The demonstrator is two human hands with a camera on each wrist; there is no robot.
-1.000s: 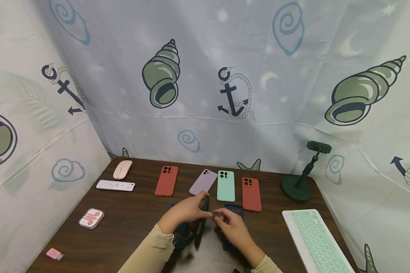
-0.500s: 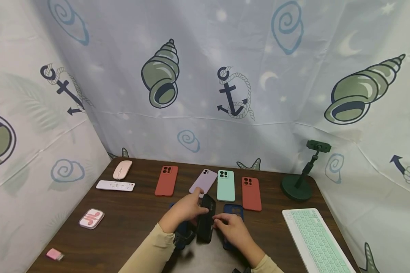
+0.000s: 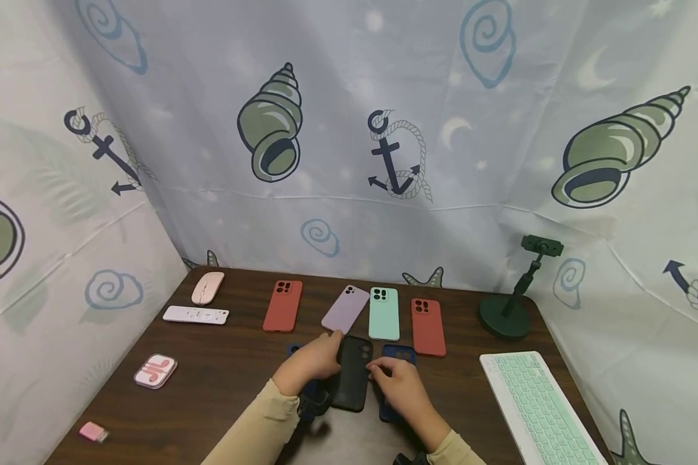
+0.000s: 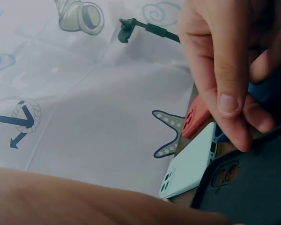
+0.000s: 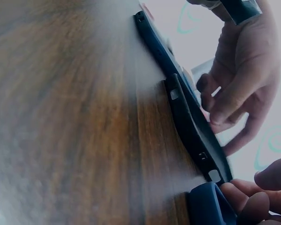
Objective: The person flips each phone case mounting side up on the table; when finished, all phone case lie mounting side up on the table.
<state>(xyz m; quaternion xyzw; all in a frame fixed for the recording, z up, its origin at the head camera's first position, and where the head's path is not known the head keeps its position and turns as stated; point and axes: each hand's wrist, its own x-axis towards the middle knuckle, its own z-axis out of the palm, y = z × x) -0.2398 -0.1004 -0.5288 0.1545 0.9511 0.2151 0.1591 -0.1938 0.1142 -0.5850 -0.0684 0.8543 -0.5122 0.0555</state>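
Observation:
A black phone case point(image 3: 351, 381) lies low over the table between my hands, its back and camera cutout facing up in the head view. My left hand point(image 3: 314, 361) holds its left edge; in the right wrist view the left hand's thumb and fingers point(image 5: 236, 101) reach over that edge. My right hand point(image 3: 398, 381) has its fingertips at the case's right edge, near the camera cutout point(image 4: 225, 173) in the left wrist view. One blue phone case point(image 3: 398, 352) lies under the right hand; another blue phone case point(image 3: 294, 349) is mostly hidden by the left hand.
Behind the hands lie a red case point(image 3: 283, 307), a lilac case point(image 3: 346, 310), a mint case point(image 3: 384, 314) and another red case point(image 3: 428, 327). Left are a mouse point(image 3: 207, 288), a remote point(image 3: 196, 315), a small box point(image 3: 155, 371) and a USB stick point(image 3: 94, 432). Right are a keyboard point(image 3: 538, 400) and a stand point(image 3: 505, 319).
The black phone case has turned from edge-on to back up and come down flatter between my hands. My left hand has shifted to its left edge; the right hand stays close to its right edge.

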